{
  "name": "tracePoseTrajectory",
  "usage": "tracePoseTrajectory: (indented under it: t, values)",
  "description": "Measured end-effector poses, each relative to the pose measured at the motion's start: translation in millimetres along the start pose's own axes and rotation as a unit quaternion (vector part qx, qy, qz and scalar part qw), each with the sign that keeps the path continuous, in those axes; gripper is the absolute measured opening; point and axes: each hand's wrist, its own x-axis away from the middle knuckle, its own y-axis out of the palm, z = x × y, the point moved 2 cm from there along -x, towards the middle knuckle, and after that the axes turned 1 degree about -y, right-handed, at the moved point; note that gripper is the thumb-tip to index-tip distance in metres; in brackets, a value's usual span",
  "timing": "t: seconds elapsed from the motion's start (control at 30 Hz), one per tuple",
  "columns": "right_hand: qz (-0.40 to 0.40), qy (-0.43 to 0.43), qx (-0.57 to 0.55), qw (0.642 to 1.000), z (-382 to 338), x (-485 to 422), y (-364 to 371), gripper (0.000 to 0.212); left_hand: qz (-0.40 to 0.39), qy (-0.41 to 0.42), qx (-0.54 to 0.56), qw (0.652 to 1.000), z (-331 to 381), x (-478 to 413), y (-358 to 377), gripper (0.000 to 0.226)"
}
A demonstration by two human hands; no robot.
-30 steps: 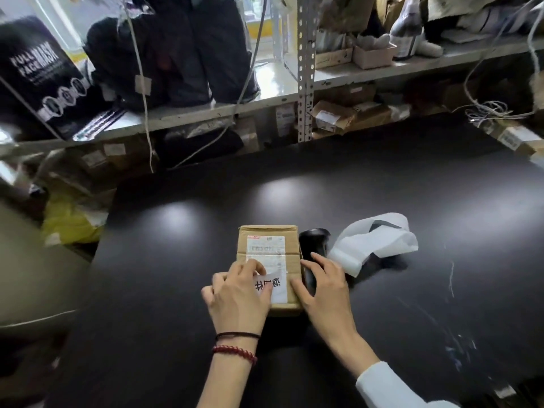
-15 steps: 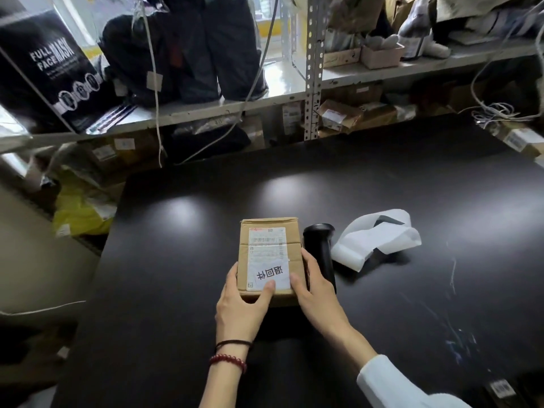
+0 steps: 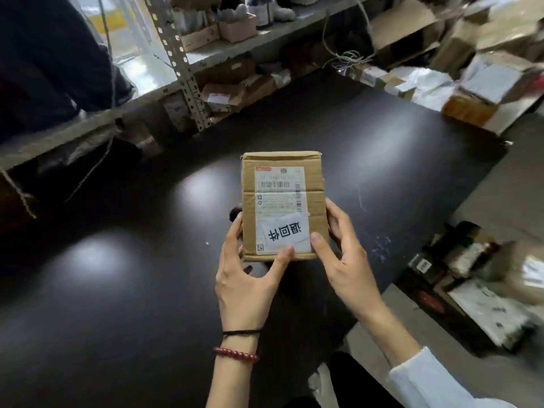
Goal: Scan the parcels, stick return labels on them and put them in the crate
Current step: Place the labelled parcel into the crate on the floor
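Parcel, brown cardboard, is held in both hands over the right half of the desk, well inside its near and far edges. Whether its underside touches the black top cannot be told.

Shipping label covers most of the upper face. Return label, white with large black characters, is stuck at a slight tilt across the lower part of the shipping label.

Left hand grips the parcel's near left corner: the thumb presses the near edge of the face, and the fingers curl along the left side. A black cord and a red bead bracelet sit on that wrist.

Right hand, in a white sleeve, grips the near right corner: its thumb lies on the face at the return label's corner, and its fingers wrap the right side.

A dark object shows behind the parcel's left side, mostly hidden.

Metal shelving stands along the desk's far edge. Stacked parcels crowd the far right corner. More packages lie low beyond the right edge, blurred.
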Motion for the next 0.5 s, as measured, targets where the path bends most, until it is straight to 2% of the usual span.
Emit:
tracePoseTrajectory:
  t: [0.23,0.5]
  values:
    - [0.197,0.033,0.025,0.98,24.6,33.5,-108.8,0.052,-0.176,0.051,0.063,0.981,46.1,13.8,104.7,0.082]
    - [0.307,0.077,0.01,0.949,48.6,65.8,-256.3,0.052,-0.322,0.081,0.09,0.939,108.3,55.0,249.6,0.08]
